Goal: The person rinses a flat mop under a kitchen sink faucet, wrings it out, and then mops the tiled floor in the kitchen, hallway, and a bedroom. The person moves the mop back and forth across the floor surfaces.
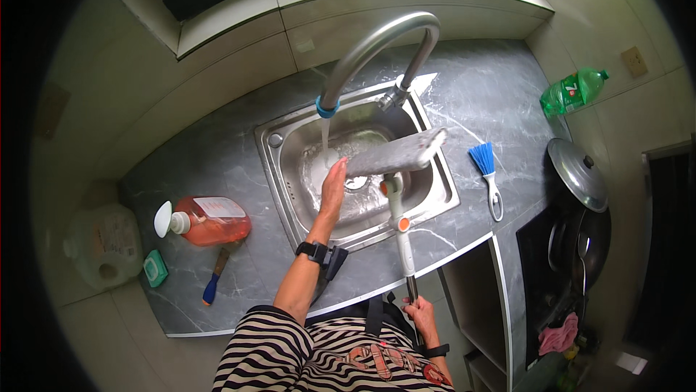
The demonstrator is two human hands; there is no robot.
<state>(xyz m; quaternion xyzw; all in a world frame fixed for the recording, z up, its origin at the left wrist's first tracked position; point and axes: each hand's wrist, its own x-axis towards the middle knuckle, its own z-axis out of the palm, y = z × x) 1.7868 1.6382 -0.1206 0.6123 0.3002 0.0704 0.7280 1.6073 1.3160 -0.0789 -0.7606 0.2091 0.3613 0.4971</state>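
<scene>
A flat mop is tilted over the steel sink (270,174), its grey pad (395,154) spanning the basin. My left hand (333,190) is at the pad's left end, fingers closed against it; part of the grip is hidden. Lower right, at the counter's front edge, my right hand (422,314) wraps the mop's pole (403,247), which has a white joint with orange buttons. From the curved faucet (384,33) with a blue tip, water (325,134) runs down beside my left fingertips. The basin's bottom is wet.
Left on the counter are a pump bottle of red liquid (217,221), a blue-handled tool (214,279), a green packet (155,269) and a whitish jug (105,247). Rightward are a blue-bristled brush (487,174), green bottle (574,92), pot lid (578,173), wok (580,247) and pink cloth (558,335).
</scene>
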